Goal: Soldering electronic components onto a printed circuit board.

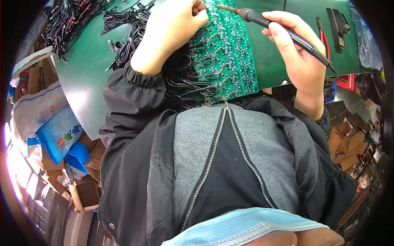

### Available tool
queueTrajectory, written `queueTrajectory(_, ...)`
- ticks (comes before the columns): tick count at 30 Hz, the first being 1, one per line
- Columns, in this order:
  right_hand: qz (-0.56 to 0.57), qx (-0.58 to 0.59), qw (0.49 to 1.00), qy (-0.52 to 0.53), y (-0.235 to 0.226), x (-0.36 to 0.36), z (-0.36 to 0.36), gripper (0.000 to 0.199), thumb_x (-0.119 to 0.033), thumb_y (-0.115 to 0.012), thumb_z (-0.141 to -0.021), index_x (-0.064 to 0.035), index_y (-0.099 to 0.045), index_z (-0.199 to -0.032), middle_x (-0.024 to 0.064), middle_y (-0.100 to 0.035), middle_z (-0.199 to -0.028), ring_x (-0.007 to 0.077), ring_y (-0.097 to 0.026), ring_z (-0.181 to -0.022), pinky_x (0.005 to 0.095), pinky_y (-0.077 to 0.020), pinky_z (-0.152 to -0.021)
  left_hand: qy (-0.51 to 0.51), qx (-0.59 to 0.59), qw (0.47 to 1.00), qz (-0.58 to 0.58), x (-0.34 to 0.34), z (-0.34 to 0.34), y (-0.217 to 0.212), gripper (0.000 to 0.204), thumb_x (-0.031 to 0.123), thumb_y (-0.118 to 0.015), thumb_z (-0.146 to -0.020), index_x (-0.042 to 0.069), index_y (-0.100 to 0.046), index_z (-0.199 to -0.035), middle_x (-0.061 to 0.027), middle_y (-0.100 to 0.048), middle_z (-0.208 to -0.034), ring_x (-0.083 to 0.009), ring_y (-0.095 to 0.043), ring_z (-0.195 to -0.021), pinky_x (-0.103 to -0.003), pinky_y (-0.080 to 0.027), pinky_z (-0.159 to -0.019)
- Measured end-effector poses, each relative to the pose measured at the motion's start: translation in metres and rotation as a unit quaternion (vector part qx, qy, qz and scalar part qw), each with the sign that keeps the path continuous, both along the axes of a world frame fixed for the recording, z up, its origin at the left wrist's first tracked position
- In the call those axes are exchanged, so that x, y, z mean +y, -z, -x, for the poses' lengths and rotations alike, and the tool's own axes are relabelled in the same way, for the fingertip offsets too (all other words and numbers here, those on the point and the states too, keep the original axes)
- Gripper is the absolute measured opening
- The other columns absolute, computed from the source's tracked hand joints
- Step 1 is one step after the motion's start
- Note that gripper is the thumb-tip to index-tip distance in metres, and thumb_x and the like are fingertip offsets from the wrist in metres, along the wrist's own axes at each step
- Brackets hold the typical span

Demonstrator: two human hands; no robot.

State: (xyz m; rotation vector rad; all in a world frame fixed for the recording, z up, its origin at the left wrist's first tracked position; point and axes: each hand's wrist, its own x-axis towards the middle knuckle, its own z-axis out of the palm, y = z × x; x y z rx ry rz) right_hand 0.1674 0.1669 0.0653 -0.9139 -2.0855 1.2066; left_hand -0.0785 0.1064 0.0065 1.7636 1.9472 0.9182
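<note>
A long panel of green circuit boards [240, 57] lies on the table, with short red wires and black cables joined along its left side. My right hand [297, 51] is closed round the black handle of a soldering iron [262, 19]. The iron points left, and its tip is over the upper part of the panel. At the panel's upper left edge, my left hand [178, 22] is closed, thumb and forefinger pinching a thin red wire [201, 7]. Black cables [184, 88] run from the boards under my left forearm. Whether the tip touches a joint I cannot tell.
Bundles of black cables [74, 18] lie at the far left of the green table [78, 82]. Red-handled pliers [323, 39] and a black holder-like object [338, 26] are on the right. Cardboard boxes [349, 141] and a blue-white bag [59, 133] sit below table height.
</note>
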Motion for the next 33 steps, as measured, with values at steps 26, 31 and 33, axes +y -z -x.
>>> queueTrajectory(26, -0.057, 0.021, 0.998, -0.026, -0.008, 0.051, 0.089, 0.015, 0.001, -0.065, -0.097, 0.0027, -0.067, -0.113, 0.0046, -0.070, -0.094, 0.0089, -0.063, -0.084, 0.0241, -0.0508, -0.076, -0.039, 0.022, 0.987, -0.151, 0.000, -0.003, -0.011, 0.035, 0.015, -0.065, -0.089, -0.002, -0.060, -0.120, -0.0254, -0.065, -0.103, -0.0429, -0.066, -0.091, -0.046, -0.055, -0.083)
queueTrajectory(31, -0.100, 0.072, 0.991, -0.052, 0.006, 0.061, 0.087, 0.015, 0.000, -0.065, -0.098, 0.0030, -0.067, -0.113, 0.0044, -0.070, -0.094, 0.0087, -0.063, -0.084, 0.0239, -0.0506, -0.075, -0.045, -0.003, 0.991, -0.127, -0.001, -0.003, -0.016, 0.040, 0.015, -0.066, -0.089, -0.001, -0.057, -0.125, -0.0226, -0.066, -0.100, -0.0411, -0.067, -0.087, -0.044, -0.057, -0.079)
queueTrajectory(33, -0.090, 0.073, 0.992, -0.047, 0.003, 0.058, 0.088, 0.015, 0.000, -0.065, -0.098, 0.0029, -0.067, -0.113, 0.0043, -0.070, -0.094, 0.0087, -0.063, -0.084, 0.0239, -0.0504, -0.075, -0.046, -0.048, 0.995, -0.080, -0.003, -0.003, -0.019, 0.031, 0.014, -0.068, -0.088, 0.000, -0.058, -0.115, -0.0188, -0.065, -0.091, -0.0383, -0.067, -0.080, -0.043, -0.056, -0.073)
